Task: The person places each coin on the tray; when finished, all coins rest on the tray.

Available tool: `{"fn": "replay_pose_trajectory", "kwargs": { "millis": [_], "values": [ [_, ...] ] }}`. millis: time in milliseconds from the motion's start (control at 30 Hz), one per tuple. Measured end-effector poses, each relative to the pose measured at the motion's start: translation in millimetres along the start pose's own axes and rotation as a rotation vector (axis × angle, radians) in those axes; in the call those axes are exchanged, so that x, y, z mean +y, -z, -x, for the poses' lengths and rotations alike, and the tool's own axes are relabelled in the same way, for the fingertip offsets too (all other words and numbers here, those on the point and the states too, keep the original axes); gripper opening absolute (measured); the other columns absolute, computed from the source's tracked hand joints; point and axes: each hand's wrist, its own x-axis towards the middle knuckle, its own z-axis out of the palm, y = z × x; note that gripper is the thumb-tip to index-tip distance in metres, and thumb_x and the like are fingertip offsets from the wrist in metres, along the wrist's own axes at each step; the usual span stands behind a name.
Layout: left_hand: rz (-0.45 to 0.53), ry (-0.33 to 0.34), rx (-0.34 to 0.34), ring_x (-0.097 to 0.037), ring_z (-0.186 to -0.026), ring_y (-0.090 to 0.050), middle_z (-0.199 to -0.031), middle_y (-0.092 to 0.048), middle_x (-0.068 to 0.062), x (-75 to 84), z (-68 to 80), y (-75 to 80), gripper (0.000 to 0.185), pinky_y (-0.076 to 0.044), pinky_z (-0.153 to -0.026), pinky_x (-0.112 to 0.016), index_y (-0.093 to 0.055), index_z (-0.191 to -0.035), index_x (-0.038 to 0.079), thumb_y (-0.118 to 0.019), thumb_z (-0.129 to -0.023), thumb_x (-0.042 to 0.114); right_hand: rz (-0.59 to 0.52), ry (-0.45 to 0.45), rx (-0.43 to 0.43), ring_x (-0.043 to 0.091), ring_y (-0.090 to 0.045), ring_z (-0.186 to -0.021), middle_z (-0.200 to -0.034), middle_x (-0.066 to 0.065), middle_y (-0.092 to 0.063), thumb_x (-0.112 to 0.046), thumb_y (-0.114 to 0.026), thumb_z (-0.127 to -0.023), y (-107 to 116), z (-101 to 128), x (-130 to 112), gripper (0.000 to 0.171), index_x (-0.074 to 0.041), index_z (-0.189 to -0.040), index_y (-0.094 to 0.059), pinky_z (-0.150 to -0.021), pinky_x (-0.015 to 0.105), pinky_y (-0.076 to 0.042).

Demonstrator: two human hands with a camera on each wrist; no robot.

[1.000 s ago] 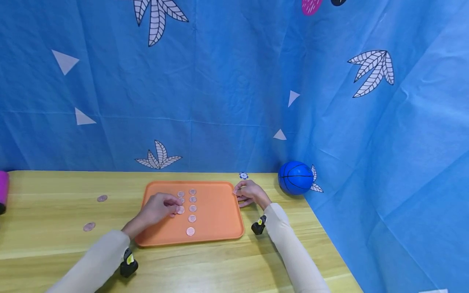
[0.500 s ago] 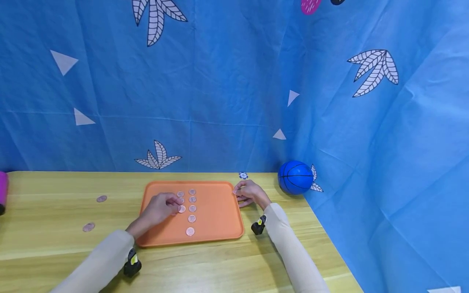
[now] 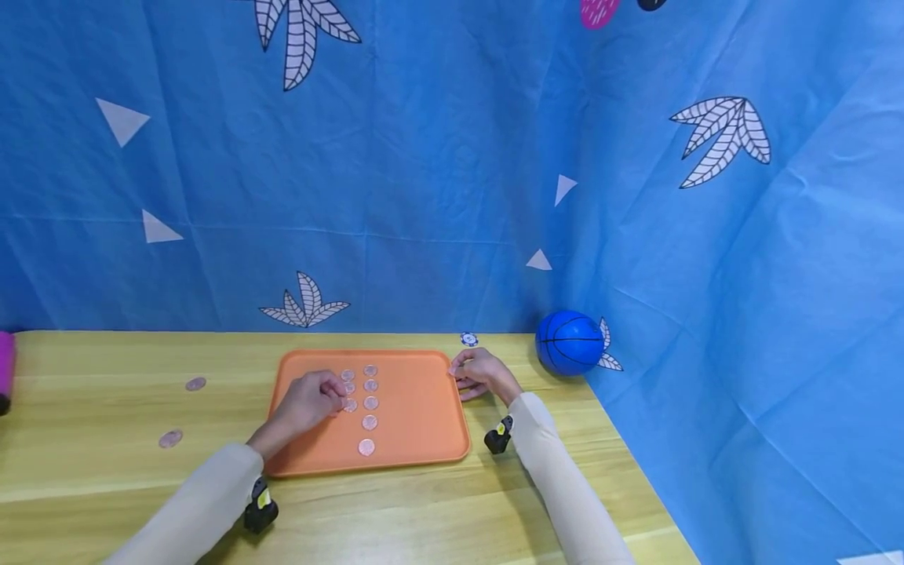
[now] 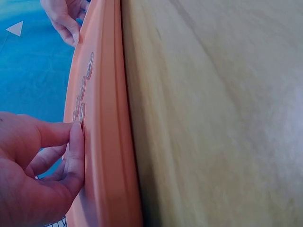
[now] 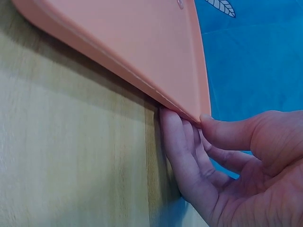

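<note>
An orange tray [image 3: 424, 408] lies on the wooden table with several pinkish coins in two columns. My left hand [image 3: 337, 399] reaches over the tray's left half. Its curled thumb and forefinger pinch a coin [image 3: 350, 405] in the left column, and the left wrist view shows those fingers [image 4: 75, 137] meeting beside the coins [image 4: 81, 113]. My right hand [image 3: 462, 373] grips the tray's far right corner. In the right wrist view its thumb [image 5: 222, 130] lies on the rim [image 5: 189, 111] and its fingers sit under it.
A blue ball [image 3: 569, 343] sits at the back right against the blue cloth. A small blue-and-white disc [image 3: 469, 339] lies behind the tray. Two loose coins [image 3: 195, 384] [image 3: 170, 439] lie on the table to the left. A magenta object [image 3: 5, 365] shows at the left edge.
My left forearm has slid slightly forward while its fingers stay at the same coin. The right hand and the tray have not moved.
</note>
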Motion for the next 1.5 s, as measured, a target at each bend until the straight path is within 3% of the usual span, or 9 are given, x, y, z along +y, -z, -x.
{"fn": "replay_pose_trajectory", "kwargs": {
  "millis": [600,833,1000,1233,1367,1500],
  "values": [
    [0.077,0.003,-0.007,-0.017,-0.077,-0.068,-0.089,-0.068,-0.011,0.3,-0.1,1.4,0.009,-0.062,-0.073,-0.032,-0.069,-0.1,-0.002,-0.072,-0.091,0.001,-0.013,0.006,0.007,0.016,-0.068,-0.07,-0.082,0.007,-0.068,-0.004,-0.064,-0.103,1,-3,3,0.008,0.001,-0.109,-0.063,-0.07,0.04,-0.065],
    [0.09,-0.056,-0.026,-0.019,-0.085,-0.066,-0.096,-0.07,-0.011,2.8,2.0,1.4,0.013,-0.061,-0.075,-0.03,-0.067,-0.107,-0.002,-0.068,-0.094,-0.001,0.002,0.004,0.003,0.016,-0.067,-0.071,-0.084,0.006,-0.067,-0.005,-0.063,-0.104,1,-3,2,0.005,-0.001,-0.106,-0.062,-0.066,0.036,-0.065],
    [0.101,-0.125,0.03,-0.022,-0.087,-0.067,-0.102,-0.07,-0.015,-2.2,2.2,4.4,0.014,-0.061,-0.069,-0.03,-0.066,-0.11,-0.002,-0.068,-0.096,-0.003,0.004,0.007,0.005,0.016,-0.067,-0.07,-0.083,0.006,-0.067,-0.004,-0.062,-0.104,-1,-3,3,0.008,0.002,-0.109,-0.062,-0.068,0.037,-0.065],
    [0.098,-0.123,0.072,-0.027,-0.093,-0.067,-0.106,-0.068,-0.016,-7.2,1.1,25.6,0.018,-0.062,-0.072,-0.033,-0.065,-0.116,-0.004,-0.068,-0.098,0.0,0.002,-0.006,0.002,0.018,-0.066,-0.069,-0.085,0.008,-0.067,-0.004,-0.063,-0.103,-1,-4,3,0.01,0.0,-0.112,-0.062,-0.073,0.043,-0.066],
    [0.037,-0.142,0.119,-0.032,-0.101,-0.068,-0.112,-0.07,-0.018,-6.8,3.9,45.4,0.021,-0.059,-0.079,-0.034,-0.065,-0.119,-0.002,-0.068,-0.1,0.005,0.012,-0.008,0.006,0.017,-0.065,-0.068,-0.086,0.008,-0.067,-0.005,-0.063,-0.103,-1,-4,3,0.011,0.0,-0.113,-0.063,-0.074,0.043,-0.066],
    [0.0,-0.141,0.185,-0.041,-0.11,-0.067,-0.121,-0.068,-0.024,-8.9,8.8,68.6,0.023,-0.061,-0.086,-0.046,-0.064,-0.123,-0.001,-0.066,-0.103,0.009,0.01,-0.005,0.01,0.017,-0.065,-0.07,-0.087,0.008,-0.067,-0.004,-0.062,-0.103,0,-4,3,0.011,0.0,-0.113,-0.062,-0.074,0.043,-0.065]
  ]
}}
